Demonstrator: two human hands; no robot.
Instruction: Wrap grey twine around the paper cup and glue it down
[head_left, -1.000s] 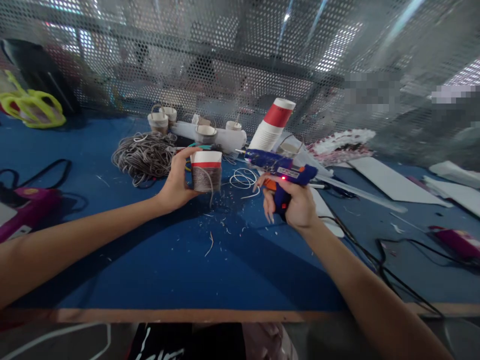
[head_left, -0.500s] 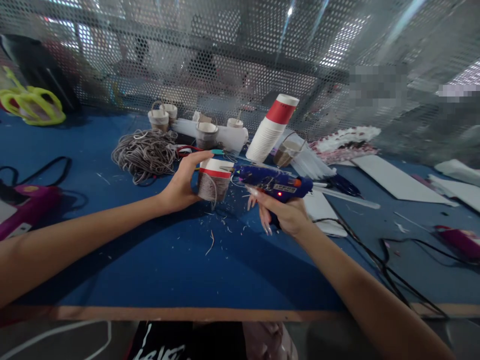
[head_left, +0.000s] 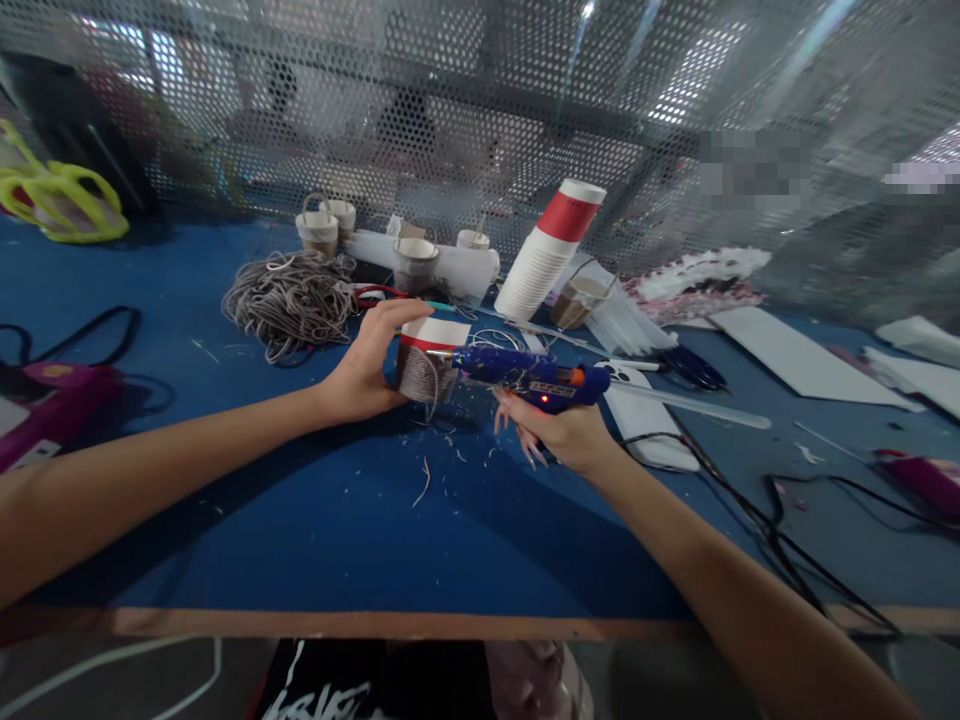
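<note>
A paper cup (head_left: 426,372), white and red near the top, has grey cord wound around its lower part. My left hand (head_left: 367,365) grips it from the left side, thumb and fingers around it, just above the blue table. In my right hand (head_left: 566,432) is a blue glue gun (head_left: 517,372) with a small red light lit. Its metal nozzle points left and lies over the cup's front near the red band; whether it touches the cord I cannot tell. A loose cord end hangs from the cup's bottom.
Behind the cup lies a tangled bundle of grey cord (head_left: 289,300), beside several small cord-wrapped cups (head_left: 415,265). A stack of paper cups (head_left: 546,255) leans at the back. A phone-like white object (head_left: 649,420) lies right, near black cables (head_left: 739,500). Purple device (head_left: 64,400) at left.
The glue gun has moved slightly left and down, so its nozzle now lies over the cup's front rather than at its right edge. My left hand still holds the cup.
</note>
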